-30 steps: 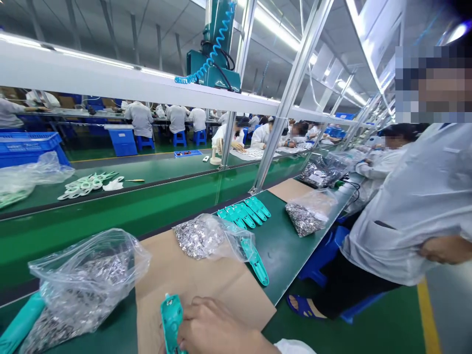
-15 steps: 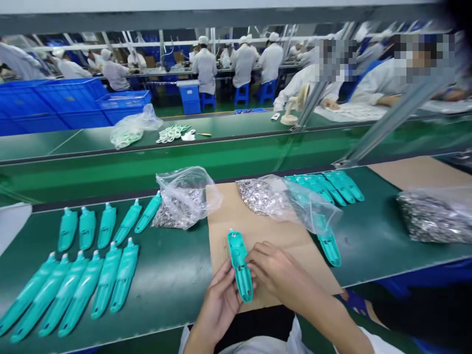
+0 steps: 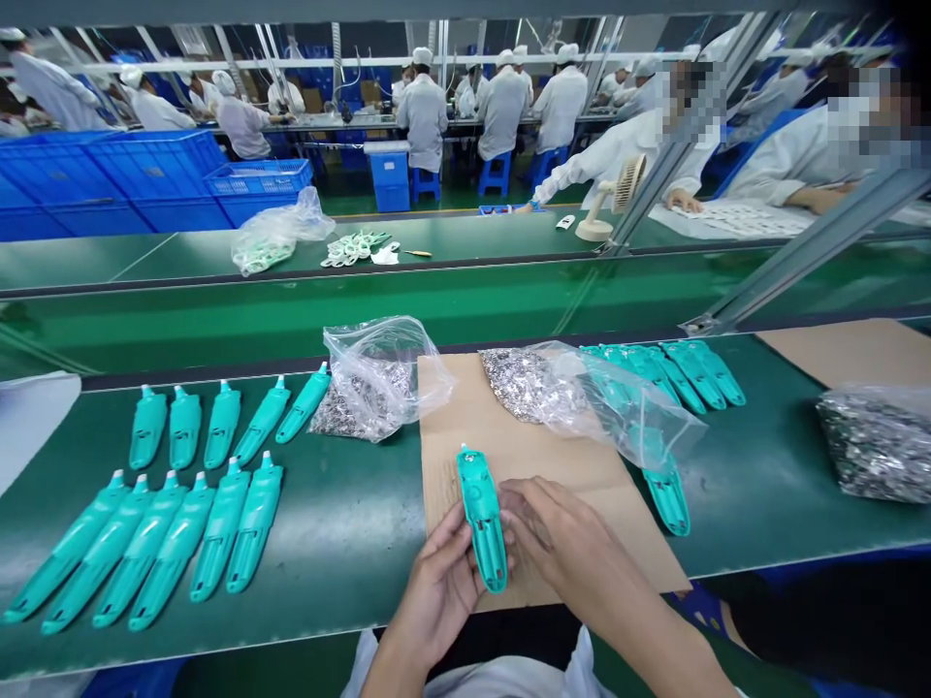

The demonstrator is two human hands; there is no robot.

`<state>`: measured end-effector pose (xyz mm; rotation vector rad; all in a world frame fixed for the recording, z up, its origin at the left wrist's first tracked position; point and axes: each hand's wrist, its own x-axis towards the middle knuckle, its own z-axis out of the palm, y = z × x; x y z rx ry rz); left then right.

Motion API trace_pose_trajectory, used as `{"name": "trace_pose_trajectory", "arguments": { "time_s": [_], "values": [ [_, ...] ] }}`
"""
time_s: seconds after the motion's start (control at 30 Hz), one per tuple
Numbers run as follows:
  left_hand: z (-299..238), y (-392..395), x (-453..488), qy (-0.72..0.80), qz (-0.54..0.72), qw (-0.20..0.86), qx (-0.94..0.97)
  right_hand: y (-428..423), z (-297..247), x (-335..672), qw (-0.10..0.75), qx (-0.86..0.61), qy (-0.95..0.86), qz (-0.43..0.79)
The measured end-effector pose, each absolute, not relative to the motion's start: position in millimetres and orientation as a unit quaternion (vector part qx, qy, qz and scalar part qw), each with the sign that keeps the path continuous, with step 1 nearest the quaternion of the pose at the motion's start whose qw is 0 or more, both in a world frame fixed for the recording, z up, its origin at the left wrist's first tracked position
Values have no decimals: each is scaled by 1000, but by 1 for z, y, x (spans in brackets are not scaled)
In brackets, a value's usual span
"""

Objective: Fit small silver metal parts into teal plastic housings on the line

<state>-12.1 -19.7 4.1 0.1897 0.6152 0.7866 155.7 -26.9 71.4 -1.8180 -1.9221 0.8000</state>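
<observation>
Over the brown cardboard sheet [image 3: 451, 407], my left hand [image 3: 447, 586] is closed around a teal plastic housing [image 3: 481, 519], long and narrow with a pale tip. Its hollow inner side faces up, and the tip points away from me. My right hand [image 3: 567, 533] has its fingers curled against the housing's right edge; whether they also pinch a small part cannot be made out. Just beyond my hands lies an open clear bag of small shiny metal parts [image 3: 534, 386]. To its right, another teal housing [image 3: 665, 494] is partly under the bag's plastic.
Two rows of teal housings [image 3: 206, 523] lie at the left, and more stand in a row [image 3: 688, 373] at the back right. Other bags of metal parts [image 3: 360, 393] [image 3: 877, 441] flank the cardboard. A metal strut [image 3: 792, 257] slants up at right. Co-workers sit beyond the divider.
My right fingers have shifted slightly along the housing's edge and loosened from their pinch. The housing stays in my left hand. The view has moved a little; a co-worker's arm now reaches left.
</observation>
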Motion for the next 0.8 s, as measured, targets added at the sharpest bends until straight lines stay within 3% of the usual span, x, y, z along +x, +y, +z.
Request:
{"name": "trace_pose_trajectory", "arguments": {
  "time_s": [0.13, 0.53, 0.67, 0.8],
  "values": [
    [11, -28, -5, 307, 376, 867, 112, -44, 79, 146, 230, -700, -596, 319],
    [14, -52, 38, 276, 344, 877, 190, -53, 106, 147, 130, -817, -499, 258],
    [5, -56, 42, 258, 318, 853, 324, -77, 100, 172, 145, -826, -496, 225],
    [6, -50, 41, 300, 246, 736, 555, -119, 89, 228, 122, -884, -412, 182]
  ]
}}
